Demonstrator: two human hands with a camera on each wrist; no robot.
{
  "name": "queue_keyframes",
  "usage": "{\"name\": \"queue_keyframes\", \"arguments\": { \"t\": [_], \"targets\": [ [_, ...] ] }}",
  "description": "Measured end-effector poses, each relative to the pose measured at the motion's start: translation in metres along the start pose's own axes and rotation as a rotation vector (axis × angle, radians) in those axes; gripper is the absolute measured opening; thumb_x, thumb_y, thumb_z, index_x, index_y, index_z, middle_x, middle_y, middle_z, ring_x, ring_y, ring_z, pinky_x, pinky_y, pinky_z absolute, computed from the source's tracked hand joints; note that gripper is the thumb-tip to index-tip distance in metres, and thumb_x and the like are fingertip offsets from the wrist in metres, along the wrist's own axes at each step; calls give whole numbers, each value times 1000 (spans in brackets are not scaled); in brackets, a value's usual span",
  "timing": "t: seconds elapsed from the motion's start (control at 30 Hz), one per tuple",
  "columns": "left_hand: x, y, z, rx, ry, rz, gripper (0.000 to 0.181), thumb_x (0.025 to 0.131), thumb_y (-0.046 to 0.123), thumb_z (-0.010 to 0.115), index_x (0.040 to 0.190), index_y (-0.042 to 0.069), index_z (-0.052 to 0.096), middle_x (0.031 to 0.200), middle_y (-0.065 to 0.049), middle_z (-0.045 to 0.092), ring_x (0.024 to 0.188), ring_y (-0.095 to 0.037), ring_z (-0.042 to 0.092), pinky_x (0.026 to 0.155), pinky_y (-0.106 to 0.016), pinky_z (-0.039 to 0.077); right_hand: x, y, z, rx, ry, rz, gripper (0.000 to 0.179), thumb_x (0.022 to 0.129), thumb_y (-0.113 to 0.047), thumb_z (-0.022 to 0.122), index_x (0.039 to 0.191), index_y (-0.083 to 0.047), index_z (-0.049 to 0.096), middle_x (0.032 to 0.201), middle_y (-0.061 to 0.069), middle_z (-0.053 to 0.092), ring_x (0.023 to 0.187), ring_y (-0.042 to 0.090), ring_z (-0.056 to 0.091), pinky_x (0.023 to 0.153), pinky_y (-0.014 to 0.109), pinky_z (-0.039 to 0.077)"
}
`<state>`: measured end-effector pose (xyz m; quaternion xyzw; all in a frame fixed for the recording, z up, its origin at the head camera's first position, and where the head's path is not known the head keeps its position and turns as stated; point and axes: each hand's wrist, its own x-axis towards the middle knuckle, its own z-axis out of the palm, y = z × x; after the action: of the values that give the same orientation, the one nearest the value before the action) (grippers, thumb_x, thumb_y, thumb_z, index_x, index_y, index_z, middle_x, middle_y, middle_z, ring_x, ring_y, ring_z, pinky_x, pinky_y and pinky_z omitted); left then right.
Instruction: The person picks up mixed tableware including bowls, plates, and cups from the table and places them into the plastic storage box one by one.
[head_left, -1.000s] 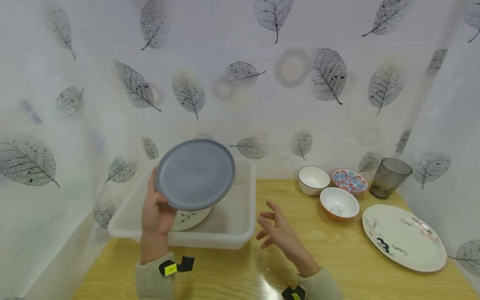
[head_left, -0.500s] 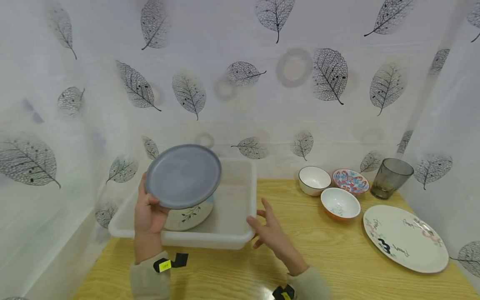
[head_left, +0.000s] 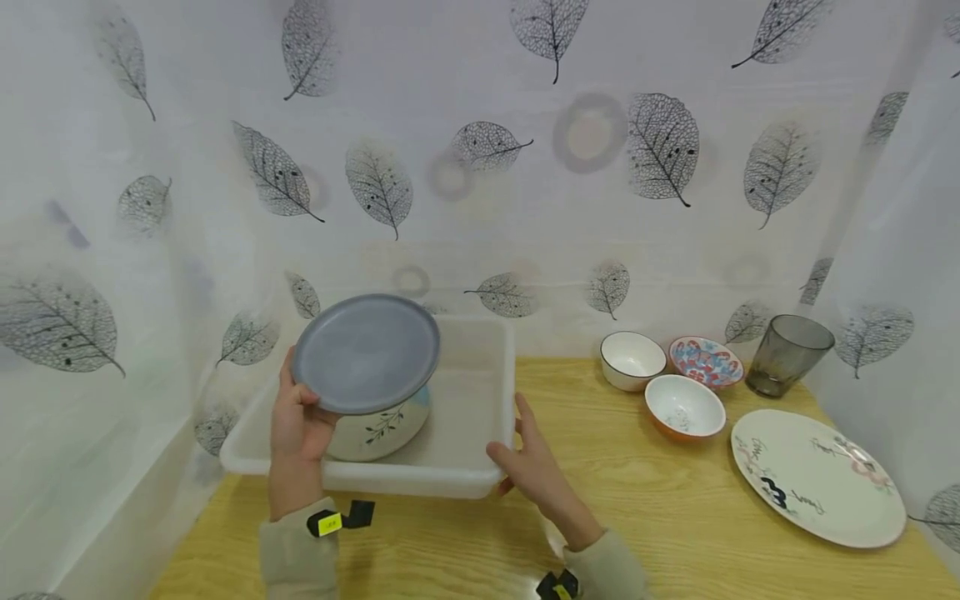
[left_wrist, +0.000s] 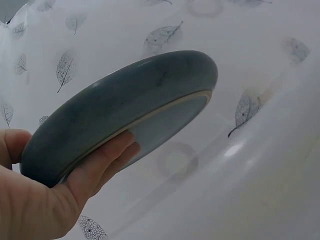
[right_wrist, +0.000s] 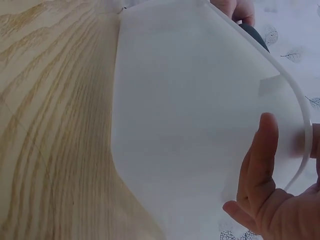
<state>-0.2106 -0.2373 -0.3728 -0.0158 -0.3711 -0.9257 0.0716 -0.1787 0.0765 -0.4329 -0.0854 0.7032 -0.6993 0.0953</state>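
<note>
Fingers (left_wrist: pixel 97 162) of the left hand (head_left: pixel 300 423) pinch the grey plate (head_left: pixel 367 354) by its near edge, thumb at the rim and fingertips reaching under to the foot ring. It hangs tilted over the left part of the white tub (head_left: pixel 420 481), its face turned toward the head camera, in front of and above a sprig-patterned bowl (head_left: pixel 396 433) lying in the tub. How much air separates plate and bowl cannot be told. At the tub's right side, the right hand (head_left: pixel 534 465) pinches the wall near the front corner: thumb over the rim and inside, fingers fairly straight and slightly spread along the outside.

The step in hand looks like managing the plate with one hand while steadying the tub with the other. A one-edge hold leaves the plate's far side unsupported, so fingertips well under the foot ring and a firm thumb should stop it tipping. Any lowering is best slow, with the tilt controlled so the rim does not knock the bowl. Light, even pressure on the tub wall should suffice; a hard pull could flex it or slide the tub across the counter (head_left: pixel 450 542).
</note>
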Motion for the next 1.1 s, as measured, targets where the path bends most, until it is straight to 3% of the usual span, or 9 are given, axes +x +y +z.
{"name": "queue_keyframes", "arguments": {
  "t": [0.13,0.33,0.43,0.57,0.8,0.97,1.1],
  "targets": [
    [14,11,6,85,-24,-76,93,79,-11,15,159,32,-7,150,-4,21,71,-12,51,58,-26,47,1,2,1,13,5,4,92,91,-8,57,160,-14,-3,151,30,30,63,21,64,48,47,54],
    [36,34,13,284,-97,-203,95,79,-12,17,159,34,-6,164,-10,-5,88,-11,56,65,-26,49,3,0,1,15,17,3,91,91,-7,56,160,-15,-2,150,29,30,66,22,64,47,42,52],
    [47,42,11,357,-152,-243,97,78,-14,18,160,32,-6,163,-12,-7,91,-13,58,63,-26,51,3,1,1,9,20,0,90,91,-7,56,160,-13,-3,150,30,30,64,21,63,46,43,52],
    [62,52,5,388,-213,-306,98,77,-16,18,160,29,-8,161,-16,-9,90,-13,61,60,-25,52,4,2,1,3,18,0,90,91,-7,55,160,-13,-3,150,30,30,60,20,62,47,46,53],
    [85,62,-7,443,-177,-426,98,79,-16,20,159,38,2,163,-11,-12,99,-14,56,67,-27,52,5,4,1,3,13,6,90,90,-7,56,160,-15,-1,150,30,31,60,19,62,47,46,53],
    [97,58,-17,525,-154,-446,100,80,-18,23,159,40,7,166,-8,-13,113,-18,44,78,-28,51,3,5,3,-15,15,9,88,91,-9,55,160,-15,-1,148,29,32,62,19,62,48,46,53],
    [106,54,-23,628,-147,-466,97,80,-18,27,159,37,15,166,-12,-4,109,-17,52,79,-32,52,2,5,4,-23,10,8,87,93,-10,54,160,-17,-1,146,28,32,66,19,63,49,47,54]
  ]
}}
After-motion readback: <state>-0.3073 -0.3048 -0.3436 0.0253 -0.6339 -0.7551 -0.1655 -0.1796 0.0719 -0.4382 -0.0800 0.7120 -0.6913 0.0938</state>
